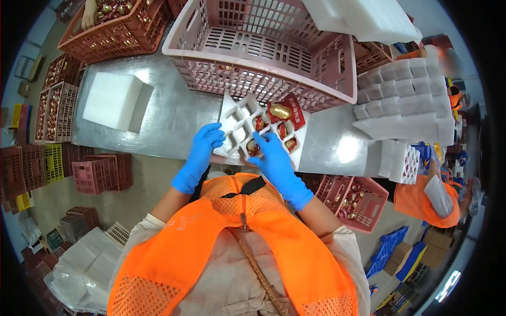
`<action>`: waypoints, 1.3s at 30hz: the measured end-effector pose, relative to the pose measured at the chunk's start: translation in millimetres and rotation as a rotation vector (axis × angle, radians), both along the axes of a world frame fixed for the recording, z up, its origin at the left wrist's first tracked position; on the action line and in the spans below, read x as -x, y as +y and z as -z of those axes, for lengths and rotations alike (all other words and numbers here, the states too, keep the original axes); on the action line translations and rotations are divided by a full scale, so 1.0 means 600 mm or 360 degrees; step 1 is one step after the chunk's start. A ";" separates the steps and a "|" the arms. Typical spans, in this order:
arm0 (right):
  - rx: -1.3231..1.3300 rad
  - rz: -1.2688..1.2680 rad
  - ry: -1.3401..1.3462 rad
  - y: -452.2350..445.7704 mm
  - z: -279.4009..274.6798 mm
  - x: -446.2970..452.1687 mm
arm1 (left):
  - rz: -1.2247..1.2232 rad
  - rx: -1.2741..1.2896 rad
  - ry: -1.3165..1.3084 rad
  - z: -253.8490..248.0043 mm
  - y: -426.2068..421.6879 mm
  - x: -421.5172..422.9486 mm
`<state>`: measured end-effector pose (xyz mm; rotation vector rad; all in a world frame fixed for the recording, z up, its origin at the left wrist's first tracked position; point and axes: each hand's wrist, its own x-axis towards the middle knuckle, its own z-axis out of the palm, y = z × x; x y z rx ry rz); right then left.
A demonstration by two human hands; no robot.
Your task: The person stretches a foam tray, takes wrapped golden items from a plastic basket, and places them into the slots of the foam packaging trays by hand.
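Observation:
A white foam tray (230,119) with square compartments lies on the metal table in front of me. Several of its right-hand compartments hold shiny red-and-gold wrapped packets (291,144); those on the left show bare. My left hand (207,140), in a blue glove, is at the tray's left edge with its fingers loosely extended and nothing visible in them. My right hand (274,154), also blue-gloved, reaches over the tray's near side, thumb and fingers around a wrapped packet (253,148) in a compartment. A larger red packet (285,111) with a gold oval middle lies across the tray's far right corner.
A pink plastic crate (263,68) stands just behind the tray. A white foam block (113,101) sits on the table (174,124) at left, and stacked foam trays (406,100) stand at right. Below the table's right side is a crate of packets (369,203). Another person (429,203) is at far right.

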<state>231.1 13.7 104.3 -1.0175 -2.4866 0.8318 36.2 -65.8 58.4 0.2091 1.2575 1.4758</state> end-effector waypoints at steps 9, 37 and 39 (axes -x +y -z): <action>-0.0148 -0.0153 -0.0219 0.007 0.090 0.019 | 0.0101 0.0083 0.0015 0.002 0.009 0.010; 0.1548 0.0426 0.1106 0.099 -0.087 -0.030 | 0.0718 -0.0353 -0.0073 -0.067 0.149 -0.075; 0.1295 0.0168 0.1138 0.105 -0.065 -0.034 | 0.0770 -0.0492 -0.0104 -0.084 0.128 -0.067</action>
